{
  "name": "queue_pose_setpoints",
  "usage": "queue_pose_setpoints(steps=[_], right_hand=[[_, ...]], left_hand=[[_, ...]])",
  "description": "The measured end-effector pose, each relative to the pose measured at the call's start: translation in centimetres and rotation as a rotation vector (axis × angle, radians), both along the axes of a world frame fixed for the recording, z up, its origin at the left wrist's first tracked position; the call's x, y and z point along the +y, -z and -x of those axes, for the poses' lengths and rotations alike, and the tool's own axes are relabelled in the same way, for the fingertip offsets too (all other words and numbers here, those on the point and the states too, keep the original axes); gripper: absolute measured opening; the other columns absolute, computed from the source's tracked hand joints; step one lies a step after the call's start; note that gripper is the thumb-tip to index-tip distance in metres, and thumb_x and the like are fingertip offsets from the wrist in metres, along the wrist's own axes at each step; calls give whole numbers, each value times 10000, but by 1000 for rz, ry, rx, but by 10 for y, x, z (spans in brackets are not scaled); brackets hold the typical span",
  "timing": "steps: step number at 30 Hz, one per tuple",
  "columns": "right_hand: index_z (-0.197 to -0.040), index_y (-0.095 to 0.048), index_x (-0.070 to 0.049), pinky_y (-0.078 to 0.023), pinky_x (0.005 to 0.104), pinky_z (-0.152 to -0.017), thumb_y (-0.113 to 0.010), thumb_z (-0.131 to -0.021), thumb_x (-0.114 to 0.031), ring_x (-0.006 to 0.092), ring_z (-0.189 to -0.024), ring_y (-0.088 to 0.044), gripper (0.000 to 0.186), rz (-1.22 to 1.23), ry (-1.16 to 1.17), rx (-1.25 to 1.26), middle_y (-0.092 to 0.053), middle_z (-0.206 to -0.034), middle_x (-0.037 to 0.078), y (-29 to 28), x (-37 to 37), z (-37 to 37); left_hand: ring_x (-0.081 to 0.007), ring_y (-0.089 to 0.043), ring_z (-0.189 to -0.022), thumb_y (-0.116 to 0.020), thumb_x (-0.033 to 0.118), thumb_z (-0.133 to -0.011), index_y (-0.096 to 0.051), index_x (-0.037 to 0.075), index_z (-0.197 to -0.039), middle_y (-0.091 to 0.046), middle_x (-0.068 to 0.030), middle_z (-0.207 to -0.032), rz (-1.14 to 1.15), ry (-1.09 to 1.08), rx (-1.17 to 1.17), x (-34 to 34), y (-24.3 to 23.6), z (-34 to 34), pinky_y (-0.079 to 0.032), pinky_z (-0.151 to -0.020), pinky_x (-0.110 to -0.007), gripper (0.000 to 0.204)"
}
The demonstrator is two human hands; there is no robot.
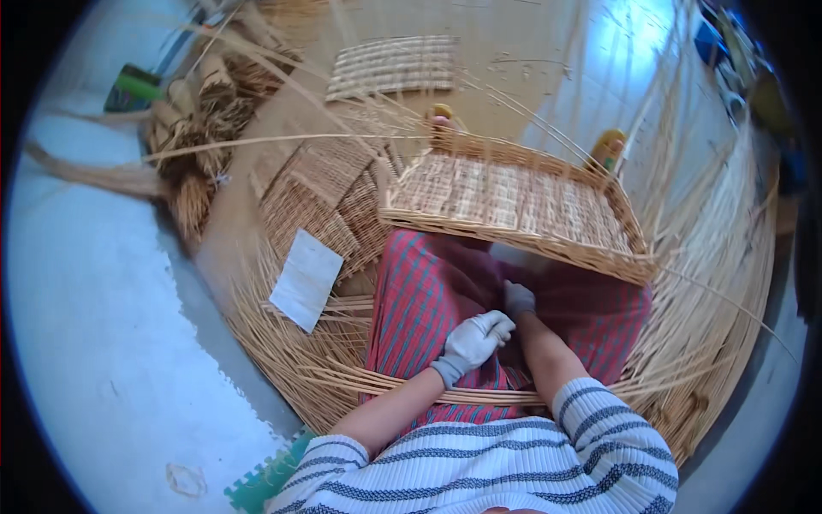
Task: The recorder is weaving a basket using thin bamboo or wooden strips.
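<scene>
My left hand (477, 340), in a grey-white glove, is over my lap with its fingers curled closed against the red checked cloth (402, 300). What it grips, if anything, does not show. Just beyond it, my right hand (519, 298), also gloved, reaches down between my knees, with its fingers hidden. A shallow rectangular wicker tray (514, 197) with a woven base and a raised rim rests across my knees, apart from both hands. A bundle of long pale canes (479, 396) lies across my lap under my forearms.
Woven panels (330, 171) lie at the left with a white sheet (306, 278) on them. Another woven mat (394, 67) lies farther off. Tied bundles of stalks (201, 120) are at far left. Long loose strands (702, 257) spread along the right.
</scene>
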State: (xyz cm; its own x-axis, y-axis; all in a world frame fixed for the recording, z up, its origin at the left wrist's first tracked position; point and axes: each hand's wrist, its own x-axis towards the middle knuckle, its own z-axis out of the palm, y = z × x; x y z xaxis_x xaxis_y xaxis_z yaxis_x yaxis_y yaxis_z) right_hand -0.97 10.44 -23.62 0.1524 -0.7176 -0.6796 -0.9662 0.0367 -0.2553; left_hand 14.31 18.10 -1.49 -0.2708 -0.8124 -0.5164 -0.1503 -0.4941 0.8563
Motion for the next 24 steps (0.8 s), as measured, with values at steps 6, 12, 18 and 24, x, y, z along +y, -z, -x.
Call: queue_pose_setpoints(steps=[6, 12, 18, 24], right_hand=[[-1216, -738, -88, -581, 508, -983, -604, -982, -238, 380, -1170, -723, 309, 43, -73, 24, -752, -1239, 201, -45, -36, 7], [-1157, -758, -129, -576, 515, -983, -603, -967, -236, 418, -1144, -709, 268, 80, -218, -42, -748, -1205, 212, -114, -33, 13], [-1090, -657, -51, -587, 377, -842, -451, -1152, -163, 216, -996, -707, 242, 318, 401, -1039, -725, -1081, 103, -217, -7, 45], [-1129, -650, -78, -495, 235, -693, -486, -1157, -138, 53, -767, -542, 177, 775, 689, -1016, -594, -849, -11, -266, 21, 30]], left_hand=[[-111, -684, -840, -586, 218, -1119, -717, 45, -1186, -727, -42, -969, -58, -186, 169, -7, 13, 3, -589, -776, -293, 227], [-167, -690, -1007, -634, 156, -1081, -657, 41, -1324, -688, -97, -1175, 208, -317, 77, -9, 15, -1, -580, -904, -321, 270], [-363, -576, -1341, -780, 148, -953, -563, 26, -1460, -586, -197, -1395, 662, -109, -249, -11, -12, 4, -463, -1166, -426, 565], [-335, -581, -1350, -808, 70, -900, -539, 33, -1489, -572, -175, -1444, 657, -5, -36, -10, -57, 24, -485, -1156, -404, 649]])
